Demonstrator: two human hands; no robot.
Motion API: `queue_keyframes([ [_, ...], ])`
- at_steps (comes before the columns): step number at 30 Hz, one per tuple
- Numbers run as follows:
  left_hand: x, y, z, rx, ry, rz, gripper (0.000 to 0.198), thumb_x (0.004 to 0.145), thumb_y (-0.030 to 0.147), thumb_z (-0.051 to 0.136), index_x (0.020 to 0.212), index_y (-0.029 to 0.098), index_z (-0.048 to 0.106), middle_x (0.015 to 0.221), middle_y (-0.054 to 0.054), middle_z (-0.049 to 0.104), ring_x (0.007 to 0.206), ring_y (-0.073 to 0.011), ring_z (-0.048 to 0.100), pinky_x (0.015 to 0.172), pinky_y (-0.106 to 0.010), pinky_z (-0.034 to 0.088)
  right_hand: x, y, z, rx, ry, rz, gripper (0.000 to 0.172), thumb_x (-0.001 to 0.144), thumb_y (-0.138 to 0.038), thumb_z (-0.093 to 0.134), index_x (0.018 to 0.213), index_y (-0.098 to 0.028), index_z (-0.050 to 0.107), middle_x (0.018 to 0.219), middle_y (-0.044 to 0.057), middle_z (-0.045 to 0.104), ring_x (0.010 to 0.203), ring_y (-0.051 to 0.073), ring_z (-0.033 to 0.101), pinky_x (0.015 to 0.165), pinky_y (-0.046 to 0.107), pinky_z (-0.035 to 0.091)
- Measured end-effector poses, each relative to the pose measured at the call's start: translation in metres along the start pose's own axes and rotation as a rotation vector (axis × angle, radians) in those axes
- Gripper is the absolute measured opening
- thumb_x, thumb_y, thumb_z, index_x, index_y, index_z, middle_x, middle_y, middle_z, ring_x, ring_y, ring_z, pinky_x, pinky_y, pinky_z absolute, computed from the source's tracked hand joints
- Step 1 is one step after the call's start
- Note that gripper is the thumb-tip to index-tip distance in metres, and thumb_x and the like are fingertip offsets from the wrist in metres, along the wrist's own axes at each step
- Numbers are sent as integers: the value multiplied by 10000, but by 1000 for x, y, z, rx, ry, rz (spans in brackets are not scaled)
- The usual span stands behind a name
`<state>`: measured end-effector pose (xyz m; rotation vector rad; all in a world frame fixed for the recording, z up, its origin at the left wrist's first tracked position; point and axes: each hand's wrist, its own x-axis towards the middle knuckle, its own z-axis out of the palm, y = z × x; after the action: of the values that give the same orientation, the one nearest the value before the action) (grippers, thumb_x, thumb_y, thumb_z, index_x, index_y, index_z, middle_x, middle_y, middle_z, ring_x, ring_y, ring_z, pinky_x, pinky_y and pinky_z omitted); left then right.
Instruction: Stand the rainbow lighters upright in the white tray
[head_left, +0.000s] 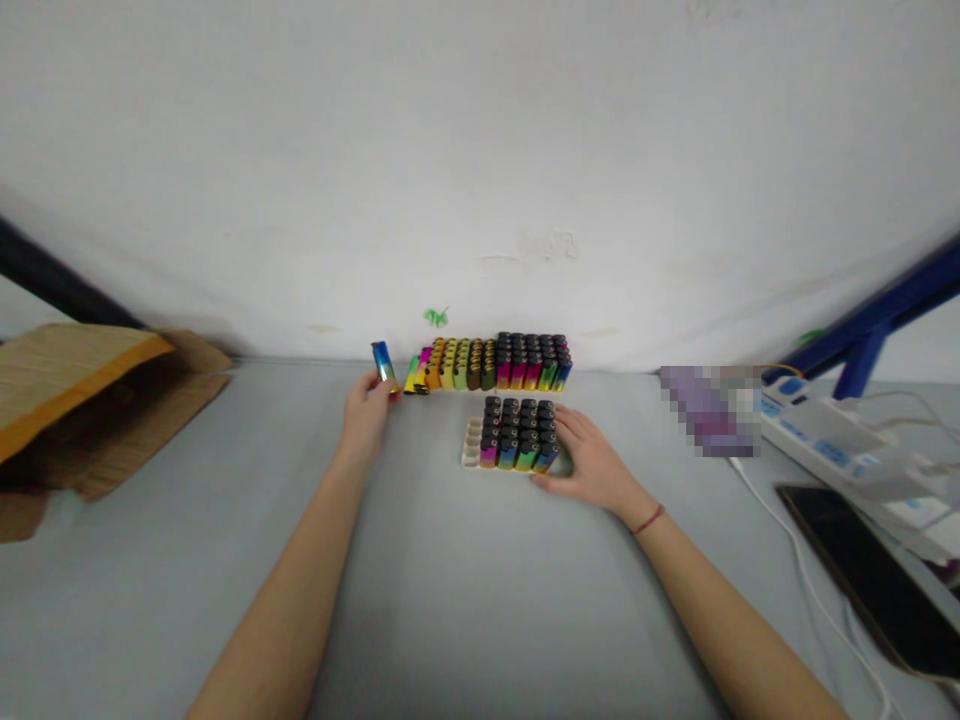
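My left hand [367,405] pinches a shiny blue-and-yellow lighter [384,364], holding it nearly upright with a slight tilt, left of the back row. Loose lighters in green, yellow and pink [417,374] lie beside that row. In front stands a white tray [471,462] filled with black-topped, rainbow-coloured lighters [517,436]; its leftmost column of slots holds none. My right hand [589,460] grips the tray's right side, thumb at the near corner and fingers along the far part. Behind it are gold-topped lighters [457,365] and another block of black-topped lighters [532,362].
An opened cardboard box [97,390] sits at the left. On the right are a power strip [825,450] with plugs, a black phone [870,575], a white cable [787,540] and a pixelated purple item [705,410]. A white wall [480,180] rises behind the grey table [465,600].
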<state>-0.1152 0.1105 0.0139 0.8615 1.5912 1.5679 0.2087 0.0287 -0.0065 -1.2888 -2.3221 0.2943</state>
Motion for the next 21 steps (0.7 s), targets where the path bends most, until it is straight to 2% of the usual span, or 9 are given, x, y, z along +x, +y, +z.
queue_keyframes([
  [3, -15, 7, 4, -128, 41, -58, 164, 654, 199, 595, 788, 190, 502, 651, 57, 527, 543, -91, 562, 572, -216, 474, 0, 0, 0, 2, 4, -6, 786, 745, -566, 715, 1348, -106, 509, 1412, 206, 525, 1371, 366, 412, 1160, 559, 310],
  [6, -29, 15, 8, -144, -13, -21, 145, 679, 197, 572, 779, 203, 467, 566, 81, 488, 448, -80, 479, 460, -194, 390, 1, 0, 0, 3, 3, -15, 792, 743, -567, 720, 1344, -95, 511, 1407, 210, 527, 1368, 358, 417, 1170, 540, 305],
  [9, -39, 18, 11, -109, -96, 75, 172, 779, 306, 589, 895, 214, 502, 531, 92, 470, 409, -89, 416, 412, -204, 339, 1, 1, 0, 2, 2, -15, 798, 742, -569, 720, 1355, -107, 503, 1409, 202, 526, 1365, 362, 420, 1165, 552, 308],
  [12, -46, 17, 13, -31, -189, 258, 307, 883, 494, 523, 1016, 216, 529, 532, 81, 476, 434, -106, 436, 440, -221, 363, 2, 2, 0, 2, -3, -18, 801, 737, -571, 720, 1357, -113, 502, 1411, 195, 526, 1361, 371, 419, 1150, 565, 324],
  [15, -53, 18, 14, 3, -251, 378, 422, 889, 617, 475, 966, 210, 557, 540, 62, 498, 473, -112, 477, 496, -240, 399, 2, 1, -1, 4, -3, -22, 803, 737, -574, 719, 1349, -98, 506, 1404, 202, 530, 1360, 373, 419, 1150, 562, 327],
  [18, -62, 22, 16, -35, -252, 403, 463, 847, 673, 508, 910, 215, 533, 559, 45, 552, 508, -130, 543, 532, -261, 439, 2, 1, -1, 12, 7, -23, 793, 733, -567, 723, 1345, -109, 511, 1395, 199, 539, 1352, 368, 431, 1155, 561, 320],
  [21, -70, 25, 19, -55, -235, 364, 449, 848, 667, 511, 872, 218, 508, 517, 65, 501, 415, -104, 454, 425, -229, 356, 2, 1, -1, 13, 11, -23, 790, 727, -558, 729, 1344, -115, 510, 1393, 196, 542, 1347, 367, 438, 1155, 566, 319],
])
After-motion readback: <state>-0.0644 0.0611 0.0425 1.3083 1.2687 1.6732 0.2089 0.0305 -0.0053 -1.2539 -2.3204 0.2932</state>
